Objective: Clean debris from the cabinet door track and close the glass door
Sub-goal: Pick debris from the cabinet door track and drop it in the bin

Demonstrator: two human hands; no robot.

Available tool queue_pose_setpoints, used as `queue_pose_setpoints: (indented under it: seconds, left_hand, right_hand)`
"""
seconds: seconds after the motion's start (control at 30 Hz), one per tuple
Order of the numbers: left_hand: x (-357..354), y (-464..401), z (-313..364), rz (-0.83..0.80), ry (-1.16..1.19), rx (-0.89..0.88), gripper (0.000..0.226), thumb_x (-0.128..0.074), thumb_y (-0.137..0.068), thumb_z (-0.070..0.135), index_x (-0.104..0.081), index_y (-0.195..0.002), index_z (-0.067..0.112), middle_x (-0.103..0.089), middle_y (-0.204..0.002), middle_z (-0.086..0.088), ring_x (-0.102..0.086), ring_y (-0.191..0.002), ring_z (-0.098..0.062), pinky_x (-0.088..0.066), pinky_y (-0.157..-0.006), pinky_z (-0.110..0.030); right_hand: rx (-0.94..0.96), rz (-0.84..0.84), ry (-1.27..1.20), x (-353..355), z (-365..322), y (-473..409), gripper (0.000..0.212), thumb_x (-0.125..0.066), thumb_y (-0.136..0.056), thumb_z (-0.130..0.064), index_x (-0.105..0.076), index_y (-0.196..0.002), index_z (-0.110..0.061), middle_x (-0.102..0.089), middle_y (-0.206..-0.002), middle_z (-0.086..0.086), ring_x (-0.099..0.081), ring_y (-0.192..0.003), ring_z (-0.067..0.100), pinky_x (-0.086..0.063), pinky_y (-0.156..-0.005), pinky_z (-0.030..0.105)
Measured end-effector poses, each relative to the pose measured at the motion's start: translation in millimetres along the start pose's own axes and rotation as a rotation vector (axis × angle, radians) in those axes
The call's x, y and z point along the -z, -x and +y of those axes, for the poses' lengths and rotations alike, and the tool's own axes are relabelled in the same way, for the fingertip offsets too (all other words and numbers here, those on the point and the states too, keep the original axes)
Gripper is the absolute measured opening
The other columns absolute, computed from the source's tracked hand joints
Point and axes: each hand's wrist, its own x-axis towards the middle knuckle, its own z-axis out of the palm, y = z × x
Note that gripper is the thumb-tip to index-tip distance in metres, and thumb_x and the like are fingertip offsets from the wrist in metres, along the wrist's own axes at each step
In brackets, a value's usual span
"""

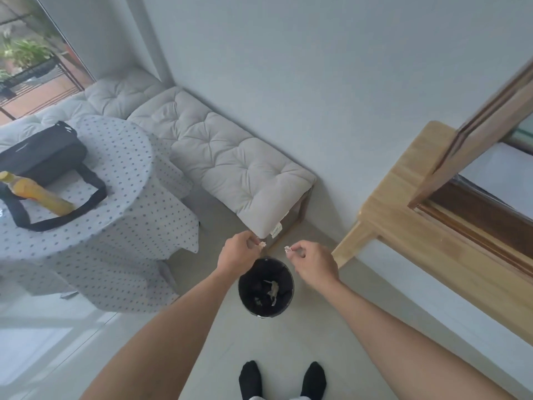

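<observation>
Both hands are held out over a small black bin (265,287), each pinching a pale scrap between thumb and fingertips; the left hand (238,254) is closed on a bit of debris (262,244) that pokes out toward the right, and the right hand (315,262) is closed on a second scrap (287,249) that pokes out toward the left; the two scraps are near each other but apart, with a gap of floor and bench corner showing between them. Directly below the two pinches stands the bin, lined in black, with a few pale crumpled bits already lying inside it (what they are made of cannot be told from here); its rim sits just under the left wrist and just inside the right one.

Beyond the left pinch is the corner of a cushioned bench (230,166) with a small tag hanging at its edge; further left of that hand stands a round table (121,180) under a dotted cloth, carrying a black bag (43,157) and a yellow bottle (37,194) lying on the bag's strap. To the right of the right hand, well apart from the grip, is the wooden cabinet (415,203); its door frame (476,134) angles across the upper right and the dark track (478,215) runs along the sill below it; whether any debris remains in the track cannot be made out. Two feet in black socks (282,379) stand on the pale floor nearest the camera, below the bin.
</observation>
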Motion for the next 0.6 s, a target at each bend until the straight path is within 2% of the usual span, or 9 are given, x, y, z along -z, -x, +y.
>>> queue_pose_setpoints:
  seconds: [0.1, 0.2, 0.37, 0.5, 0.6]
  left_hand:
    - [1.4, -1.6, -8.1, -0.033, -0.075, 0.038, 0.018, -0.070, -0.096, 0.026, -0.073, -0.114, 0.026, -0.070, -0.095, 0.001, -0.071, -0.095, -0.025, -0.061, -0.085, -0.042]
    - [4.0, -1.9, -13.4, -0.048, -0.151, 0.057, 0.029, -0.066, -0.096, 0.025, -0.072, -0.125, 0.029, -0.076, -0.110, -0.001, -0.072, -0.103, -0.026, -0.060, -0.093, -0.044]
    - [5.8, -0.2, -14.2, -0.037, -0.160, 0.056, 0.034, -0.066, -0.097, 0.025, -0.071, -0.130, 0.028, -0.076, -0.108, -0.001, -0.073, -0.100, -0.025, -0.061, -0.089, -0.041]
    - [5.0, 5.2, -0.4, -0.021, -0.144, 0.037, 0.036, -0.067, -0.097, 0.024, -0.071, -0.133, 0.026, -0.071, -0.105, 0.002, -0.070, -0.096, -0.023, -0.057, -0.082, -0.036]
    - [6.6, 10.3, 17.8, -0.029, -0.113, 0.006, 0.037, -0.067, -0.095, 0.027, -0.071, -0.132, 0.027, -0.071, -0.101, 0.002, -0.072, -0.103, -0.027, -0.060, -0.092, -0.044]
  right_hand:
    - [-0.015, -0.076, 0.028, -7.2, -1.8, -6.0, 0.032, -0.067, -0.097, -0.050, -0.074, -0.124, -0.034, -0.073, -0.083, -0.012, -0.072, -0.092, 0.018, -0.048, -0.074, 0.031]
    - [-0.032, -0.095, 0.050, -8.4, 1.2, -7.0, 0.039, -0.066, -0.097, -0.045, -0.071, -0.134, -0.032, -0.078, -0.094, -0.007, -0.073, -0.101, 0.021, -0.054, -0.083, 0.033]
    - [-0.048, -0.075, 0.040, -1.6, 8.7, -4.5, 0.042, -0.063, -0.099, -0.043, -0.068, -0.140, -0.031, -0.081, -0.097, -0.003, -0.075, -0.104, 0.021, -0.057, -0.088, 0.035]
    - [-0.042, -0.029, 0.007, 14.4, 10.1, 0.2, 0.042, -0.064, -0.100, -0.044, -0.068, -0.140, -0.031, -0.078, -0.088, -0.005, -0.074, -0.101, 0.021, -0.054, -0.084, 0.034]
    - [-0.016, 0.030, -0.028, 32.7, 8.0, 6.8, 0.041, -0.064, -0.101, -0.044, -0.068, -0.139, -0.029, -0.074, -0.075, -0.009, -0.073, -0.094, 0.017, -0.051, -0.080, 0.033]
